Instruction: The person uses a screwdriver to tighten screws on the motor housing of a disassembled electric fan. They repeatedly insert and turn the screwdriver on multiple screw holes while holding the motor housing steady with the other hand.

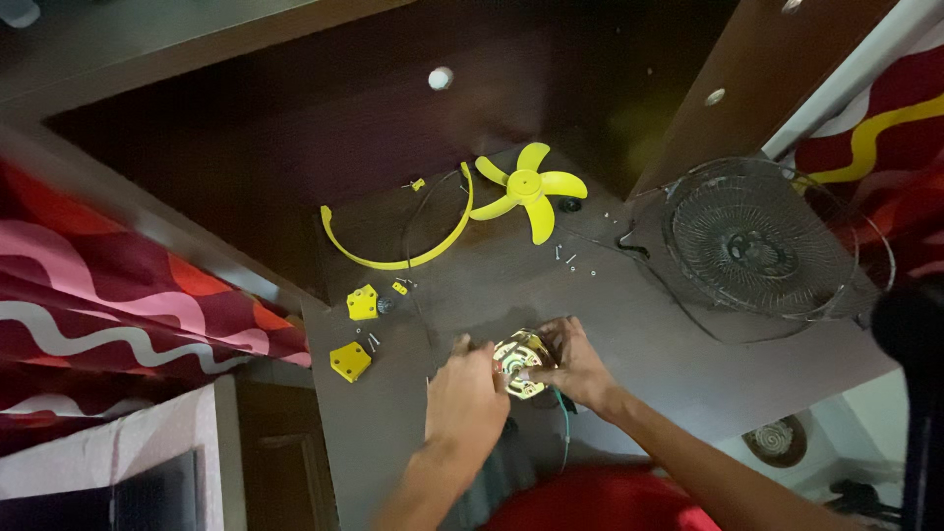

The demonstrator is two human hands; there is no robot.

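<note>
A small fan motor (519, 362) with a pale metal core sits on the dark tabletop (629, 315) near its front edge. My left hand (464, 395) rests on the motor's left side with fingers curled over it. My right hand (577, 366) grips the right side. A green wire (565, 418) hangs from the motor toward me. Both hands close around the motor together.
A yellow fan blade (529, 189) and a curved yellow rim strip (403, 258) lie farther back. Two small yellow brackets (351, 360) sit at the left with loose screws (568, 259) scattered about. Wire fan guards (759, 241) rest at the right. Red patterned cloth (108, 315) hangs left.
</note>
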